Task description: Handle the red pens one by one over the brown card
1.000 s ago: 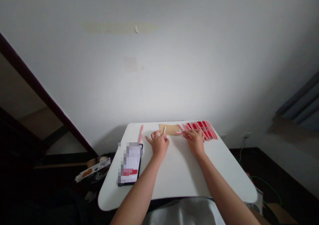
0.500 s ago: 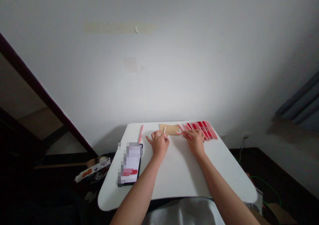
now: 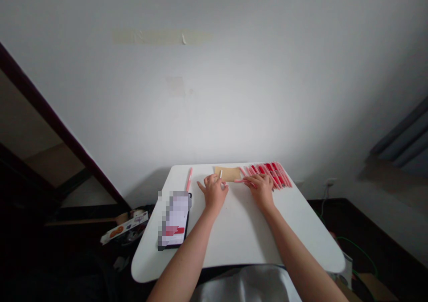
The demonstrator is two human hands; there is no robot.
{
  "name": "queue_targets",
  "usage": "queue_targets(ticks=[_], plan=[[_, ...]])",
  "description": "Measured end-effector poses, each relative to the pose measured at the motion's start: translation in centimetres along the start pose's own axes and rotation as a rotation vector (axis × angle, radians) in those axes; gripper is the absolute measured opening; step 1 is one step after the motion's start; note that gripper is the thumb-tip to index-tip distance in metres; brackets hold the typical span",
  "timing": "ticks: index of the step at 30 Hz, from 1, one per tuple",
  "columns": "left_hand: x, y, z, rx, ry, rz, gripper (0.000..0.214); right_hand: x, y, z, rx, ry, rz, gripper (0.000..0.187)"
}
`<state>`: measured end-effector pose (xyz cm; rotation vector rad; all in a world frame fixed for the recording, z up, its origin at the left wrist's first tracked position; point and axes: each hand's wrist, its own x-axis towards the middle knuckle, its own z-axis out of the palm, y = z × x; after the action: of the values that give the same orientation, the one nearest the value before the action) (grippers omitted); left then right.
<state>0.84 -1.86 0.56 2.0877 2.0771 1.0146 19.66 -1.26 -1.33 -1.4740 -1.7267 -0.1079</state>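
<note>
My left hand [image 3: 213, 191] rests on the white table [image 3: 240, 230] with its fingers pinched on a small thin white piece [image 3: 220, 174] that stands upright. My right hand [image 3: 262, 187] is closed on a pink pen barrel [image 3: 239, 181] held sideways, its tip pointing toward my left hand. Just beyond my right hand lies a row of several red and pink pens [image 3: 272, 173]. A flat brown paper piece [image 3: 228, 173] lies at the far edge between my hands.
A single pink pen [image 3: 189, 179] lies at the far left of the table. A phone [image 3: 175, 220] lies near the table's left edge. A white wall stands right behind the table. Boxes and clutter sit on the dark floor to the left.
My right hand has drawn the pink pen barrel slightly left, closer to my left hand. My left hand has barely moved.
</note>
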Motion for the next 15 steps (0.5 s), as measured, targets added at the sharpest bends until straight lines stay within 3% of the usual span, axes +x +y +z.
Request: queue_targets(ticks=[15], plan=[[0.08,-0.05,0.13,-0.032,-0.108,0.037,0.008,-0.18,-0.76,-0.27,-0.051,-0.088,-0.078,0.016]])
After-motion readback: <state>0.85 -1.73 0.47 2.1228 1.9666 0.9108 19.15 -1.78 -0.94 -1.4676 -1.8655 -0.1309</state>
